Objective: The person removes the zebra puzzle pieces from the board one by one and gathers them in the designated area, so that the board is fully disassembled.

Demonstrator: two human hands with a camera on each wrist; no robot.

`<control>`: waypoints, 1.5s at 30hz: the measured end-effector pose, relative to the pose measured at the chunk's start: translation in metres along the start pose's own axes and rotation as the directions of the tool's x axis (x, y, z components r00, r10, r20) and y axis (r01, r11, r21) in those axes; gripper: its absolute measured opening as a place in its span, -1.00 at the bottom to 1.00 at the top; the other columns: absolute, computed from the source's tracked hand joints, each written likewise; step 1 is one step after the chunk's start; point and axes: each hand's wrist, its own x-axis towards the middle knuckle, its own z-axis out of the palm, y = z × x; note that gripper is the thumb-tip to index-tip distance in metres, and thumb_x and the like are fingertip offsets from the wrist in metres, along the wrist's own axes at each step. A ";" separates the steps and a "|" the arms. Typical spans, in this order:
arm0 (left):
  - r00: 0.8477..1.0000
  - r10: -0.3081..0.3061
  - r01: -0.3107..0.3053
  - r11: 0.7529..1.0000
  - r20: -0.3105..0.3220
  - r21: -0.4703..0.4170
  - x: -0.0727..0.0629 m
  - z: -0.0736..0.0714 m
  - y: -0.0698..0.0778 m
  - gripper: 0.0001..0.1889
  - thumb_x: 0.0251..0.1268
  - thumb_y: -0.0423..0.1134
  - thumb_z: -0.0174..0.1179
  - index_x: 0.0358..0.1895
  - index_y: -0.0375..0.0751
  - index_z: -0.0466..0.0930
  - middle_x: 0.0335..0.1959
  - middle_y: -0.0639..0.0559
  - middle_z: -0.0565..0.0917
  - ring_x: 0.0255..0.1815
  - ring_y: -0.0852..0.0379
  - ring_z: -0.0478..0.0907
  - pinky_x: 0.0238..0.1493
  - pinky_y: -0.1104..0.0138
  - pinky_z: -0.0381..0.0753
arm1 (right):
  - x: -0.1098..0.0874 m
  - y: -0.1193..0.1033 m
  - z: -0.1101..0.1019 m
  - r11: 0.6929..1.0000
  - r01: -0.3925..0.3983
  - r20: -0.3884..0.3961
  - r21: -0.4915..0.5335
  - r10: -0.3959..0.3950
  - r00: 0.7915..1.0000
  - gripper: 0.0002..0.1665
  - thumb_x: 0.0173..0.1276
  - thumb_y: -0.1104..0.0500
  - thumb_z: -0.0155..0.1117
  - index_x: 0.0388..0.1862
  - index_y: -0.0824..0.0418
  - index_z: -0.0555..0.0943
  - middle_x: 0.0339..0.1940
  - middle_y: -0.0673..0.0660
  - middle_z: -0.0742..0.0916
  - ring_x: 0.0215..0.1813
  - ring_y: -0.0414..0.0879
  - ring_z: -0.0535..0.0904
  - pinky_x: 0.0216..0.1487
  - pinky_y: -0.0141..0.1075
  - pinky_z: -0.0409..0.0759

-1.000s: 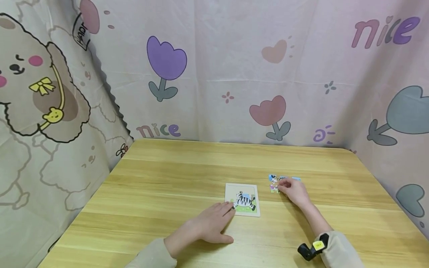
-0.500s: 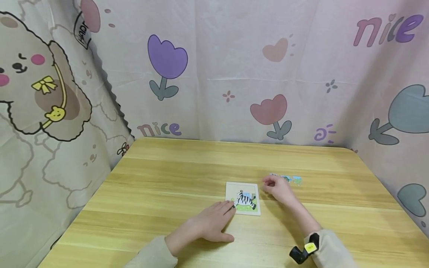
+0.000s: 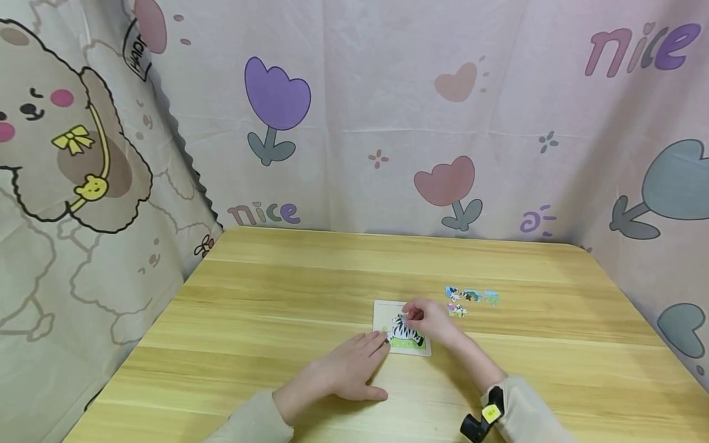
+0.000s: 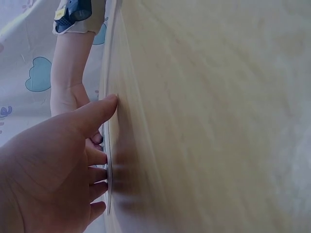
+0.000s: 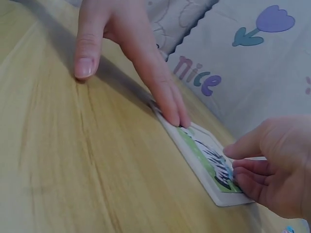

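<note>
A square white-framed zebra puzzle (image 3: 401, 352) lies flat on the wooden table. My left hand (image 3: 354, 368) rests palm down beside it, fingers straight, with the fingertips pressing its left edge; the left wrist view shows those fingers along the board's thin side. Over the puzzle's upper right, my right hand (image 3: 432, 321) is lowered with thumb and forefinger pinched together. A small bluish puzzle piece shows at these fingertips in the right wrist view, mostly hidden by them. In that view the striped zebra picture (image 5: 214, 158) on green sits just under the right fingers (image 5: 245, 145).
Several loose puzzle pieces (image 3: 472, 296) lie on the table (image 3: 277, 289) to the right of and behind the board. A patterned curtain (image 3: 354, 111) hangs along the table's far edge and sides. A black wrist camera (image 3: 483, 417) is strapped to the right sleeve.
My right hand has moved left from the loose pieces to over the zebra puzzle, uncovering those pieces. The left hand has stayed on the board's edge.
</note>
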 end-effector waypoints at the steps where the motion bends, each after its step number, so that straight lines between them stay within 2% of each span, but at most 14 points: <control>1: 1.000 0.001 -0.001 1.000 0.000 0.004 0.000 0.000 0.000 -0.11 0.20 0.36 -0.10 0.42 -0.24 0.08 0.45 -0.15 0.03 0.45 -0.03 -0.03 0.40 0.19 0.01 | 0.000 0.000 0.001 1.000 0.016 0.011 -0.010 -0.016 1.000 -0.78 0.05 0.40 0.34 -0.26 0.39 0.60 -0.46 0.05 0.61 -0.38 -0.16 0.50 -0.34 -0.40 0.54; 7: 1.000 0.007 -0.007 0.999 -0.020 0.031 0.000 0.002 0.001 -0.09 0.20 0.39 -0.15 0.42 -0.24 0.07 0.46 -0.16 0.02 0.45 -0.05 -0.06 0.40 0.13 0.00 | 0.001 -0.002 0.003 0.995 0.034 0.060 -0.094 -0.028 0.998 -0.72 0.03 0.36 0.39 -0.22 0.33 0.61 -0.45 0.03 0.57 -0.37 -0.17 0.45 -0.35 -0.38 0.50; 12: 0.998 0.050 -0.048 0.998 -0.040 0.046 0.005 0.002 0.004 -0.10 0.21 0.41 -0.20 0.42 -0.25 0.08 0.45 -0.19 0.03 0.45 -0.07 -0.05 0.39 0.12 0.03 | 0.000 -0.006 0.004 0.987 0.037 0.060 -0.155 -0.028 0.998 -0.69 0.01 0.34 0.41 -0.21 0.32 0.61 -0.43 0.03 0.54 -0.36 -0.15 0.43 -0.35 -0.35 0.47; 15: 0.998 0.063 -0.062 0.997 -0.027 0.044 0.009 0.001 0.007 -0.10 0.22 0.40 -0.21 0.41 -0.25 0.10 0.45 -0.17 0.04 0.45 -0.05 -0.04 0.39 0.14 0.04 | 0.000 -0.008 0.005 0.986 0.034 0.056 -0.164 -0.025 0.998 -0.69 0.01 0.34 0.41 -0.21 0.33 0.61 -0.41 0.04 0.54 -0.35 -0.14 0.43 -0.34 -0.34 0.47; 19: 0.999 0.047 -0.047 0.998 0.006 0.039 0.012 -0.001 0.011 -0.12 0.22 0.39 -0.19 0.41 -0.25 0.12 0.45 -0.13 0.06 0.45 0.00 -0.04 0.39 0.19 0.04 | 0.000 -0.010 0.006 0.981 0.048 0.073 -0.187 -0.034 0.997 -0.68 0.02 0.35 0.40 -0.18 0.35 0.61 -0.40 0.05 0.55 -0.34 -0.14 0.44 -0.33 -0.34 0.47; 25: 0.998 0.058 -0.058 0.997 -0.007 0.048 0.014 0.000 0.010 -0.13 0.23 0.38 -0.18 0.39 -0.25 0.15 0.44 -0.12 0.10 0.44 -0.01 0.01 0.38 0.19 0.07 | 0.004 -0.014 0.002 0.967 0.082 0.141 -0.240 -0.048 0.989 -0.65 0.02 0.36 0.40 -0.16 0.37 0.60 -0.44 0.03 0.53 -0.35 -0.14 0.39 -0.33 -0.31 0.42; 31: 0.998 0.057 -0.057 0.998 -0.010 0.042 0.016 0.001 0.010 -0.14 0.23 0.37 -0.17 0.39 -0.24 0.15 0.44 -0.11 0.11 0.44 0.00 0.01 0.38 0.20 0.07 | 0.011 -0.013 0.001 0.974 0.047 0.175 -0.220 -0.008 0.984 -0.67 -0.01 0.37 0.42 -0.22 0.36 0.57 -0.48 0.03 0.50 -0.39 -0.14 0.35 -0.36 -0.33 0.38; 45: 0.998 0.059 -0.059 0.998 -0.008 0.037 0.017 0.004 0.008 -0.14 0.24 0.36 -0.16 0.40 -0.26 0.14 0.44 -0.12 0.08 0.44 0.00 -0.02 0.39 0.21 0.05 | 0.009 -0.015 0.002 0.992 -0.018 0.163 -0.122 0.038 0.986 -0.67 -0.03 0.43 0.39 -0.30 0.29 0.48 -0.45 0.07 0.50 -0.37 -0.11 0.37 -0.35 -0.34 0.42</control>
